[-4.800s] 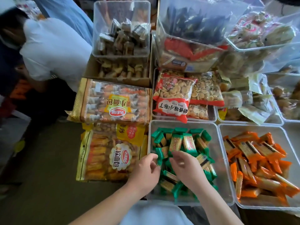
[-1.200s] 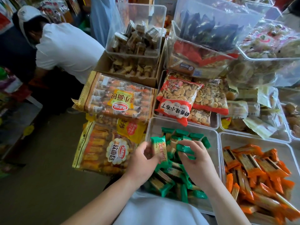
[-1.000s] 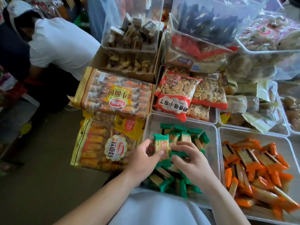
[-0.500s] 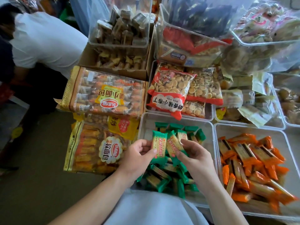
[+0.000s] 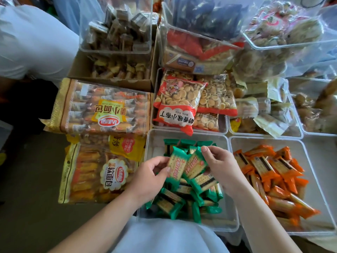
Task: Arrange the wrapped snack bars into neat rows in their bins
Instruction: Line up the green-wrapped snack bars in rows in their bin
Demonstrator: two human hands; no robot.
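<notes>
The second green bar (image 5: 195,164) has risen beside the first green bar (image 5: 176,166) above the clear bin (image 5: 155,143), your left hand (image 5: 147,179) pinching the first and right hand (image 5: 223,167) the second (labels up), likely squaring them for a row.

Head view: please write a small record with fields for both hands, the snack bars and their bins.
Left hand: grips one green-wrapped snack bar by its side
Right hand: pinches a second green-wrapped snack bar at its top end
Held bars: side by side, above the pile
Clear plastic bin: loose green bars heaped at mixed angles in the near part
Neighbouring clear bin: orange-wrapped bars, jumbled
Beside: large bread bags
</notes>
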